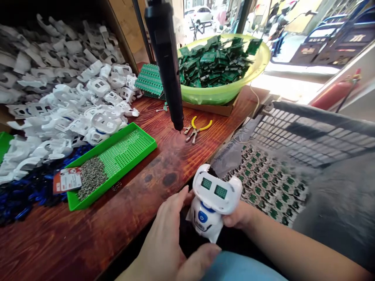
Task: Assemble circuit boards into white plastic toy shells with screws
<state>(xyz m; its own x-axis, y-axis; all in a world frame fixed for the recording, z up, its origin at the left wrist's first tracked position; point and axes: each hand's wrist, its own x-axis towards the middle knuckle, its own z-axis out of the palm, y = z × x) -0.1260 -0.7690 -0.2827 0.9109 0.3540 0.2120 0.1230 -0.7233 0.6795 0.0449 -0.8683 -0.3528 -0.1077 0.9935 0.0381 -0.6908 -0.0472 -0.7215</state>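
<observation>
A white toy robot shell (pixel 218 191), with two green circuit-board eyes and a blue power button on its chest, is held upright past the table's front edge. My right hand (pixel 238 215) grips it from behind on its right side; most of those fingers are hidden by the toy. Close by on the left is my left hand (pixel 172 234), its thumb and fingers apart around the toy's side and base. Whether its fingertips touch the shell I cannot make out. Above the table hangs a black electric screwdriver (pixel 168 66), bit pointing down.
Yellow-handled pliers (pixel 197 128) lie under the screwdriver. A green tray (pixel 125 150) holds many small screws (pixel 92 177). White plastic shells (pixel 73 101) heap at left, blue parts (pixel 17 195) below them. A yellow-green basin (pixel 216 95) carries circuit boards; a grey crate (pixel 316 130) stands right.
</observation>
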